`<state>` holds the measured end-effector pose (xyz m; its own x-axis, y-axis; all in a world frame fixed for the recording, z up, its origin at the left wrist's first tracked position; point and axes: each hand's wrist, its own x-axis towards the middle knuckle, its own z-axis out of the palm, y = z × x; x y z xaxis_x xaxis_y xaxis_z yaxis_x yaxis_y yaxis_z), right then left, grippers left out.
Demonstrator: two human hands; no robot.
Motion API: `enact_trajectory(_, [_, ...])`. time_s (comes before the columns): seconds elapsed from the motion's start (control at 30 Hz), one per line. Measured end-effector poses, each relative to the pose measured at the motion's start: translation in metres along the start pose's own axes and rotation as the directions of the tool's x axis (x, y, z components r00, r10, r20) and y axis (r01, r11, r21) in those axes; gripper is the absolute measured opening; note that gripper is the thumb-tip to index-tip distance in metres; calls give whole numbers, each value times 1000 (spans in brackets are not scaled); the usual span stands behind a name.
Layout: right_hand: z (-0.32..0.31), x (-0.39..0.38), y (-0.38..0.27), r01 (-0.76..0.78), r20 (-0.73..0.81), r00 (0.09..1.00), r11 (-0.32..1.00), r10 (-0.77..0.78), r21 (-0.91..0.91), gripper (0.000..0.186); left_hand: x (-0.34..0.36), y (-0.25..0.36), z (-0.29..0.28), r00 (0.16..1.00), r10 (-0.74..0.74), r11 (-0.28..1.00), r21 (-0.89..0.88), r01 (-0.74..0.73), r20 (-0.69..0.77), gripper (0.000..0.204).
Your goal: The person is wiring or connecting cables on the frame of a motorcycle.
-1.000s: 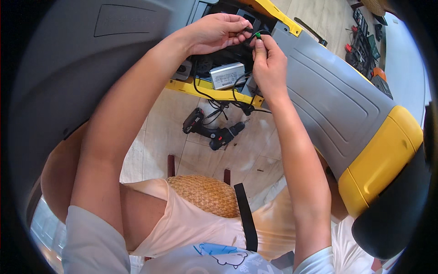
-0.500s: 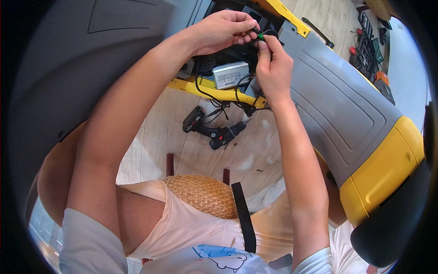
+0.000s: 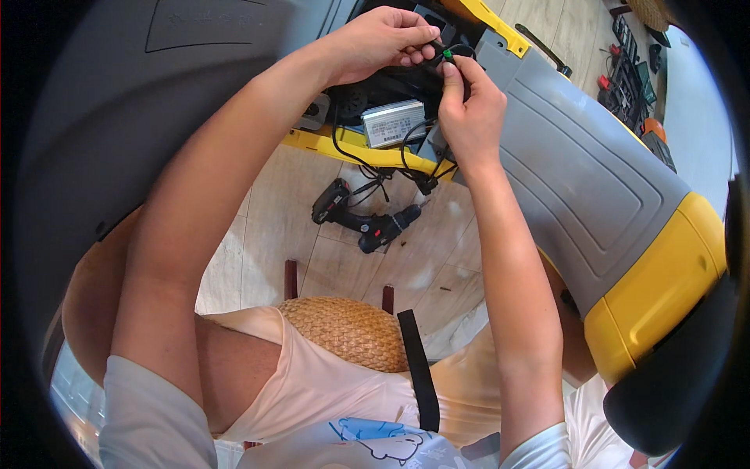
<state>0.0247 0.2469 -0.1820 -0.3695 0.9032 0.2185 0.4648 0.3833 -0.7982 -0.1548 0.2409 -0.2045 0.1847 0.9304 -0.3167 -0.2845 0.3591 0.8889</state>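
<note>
Both hands meet over the open middle of a grey and yellow machine. My left hand (image 3: 380,45) is closed, its thumb and fingers pinching a thin black cable end. Close by, my right hand (image 3: 473,109) pinches a black cable connector with a green ring (image 3: 448,55) between thumb and forefinger. The two pieces nearly touch; whether they are joined I cannot tell. Below the hands, a silver metal box (image 3: 392,123) with a white label sits tilted in the yellow frame (image 3: 367,154). Black cables (image 3: 375,173) hang from the frame beside it.
A black cordless drill (image 3: 363,221) lies on the wood-look floor below the frame. The grey panel (image 3: 582,172) with a yellow end stands to the right, a dark cover (image 3: 101,117) to the left. Tools in a case (image 3: 623,82) lie far right. A woven stool (image 3: 344,332) is under me.
Both hands have shifted slightly upward with the cable pieces, and the left hand's fingertips have drawn a little away from the green ring. The drill and silver box stay put.
</note>
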Motion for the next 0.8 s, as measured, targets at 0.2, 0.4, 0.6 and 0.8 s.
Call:
enact_trajectory(0.2, [0,0,0,-5,-9,1000,1000,4,-7,12,5,-1,-8,999,29,988,154,-25,-23,21])
enact_trajectory(0.4, [-1,-2,-4,-16,1,1000,999,16,-31,13,8,4,-12,999,19,953,302,-31,40,23])
enact_trajectory(0.6, [-1,-3,1,-34,35,999,997,36,-69,13,4,24,0,996,-78,985,155,82,-31,20])
enact_trajectory(0.8, [0,1,2,21,59,998,993,-14,-117,14,4,25,0,998,-54,973,223,58,-27,19])
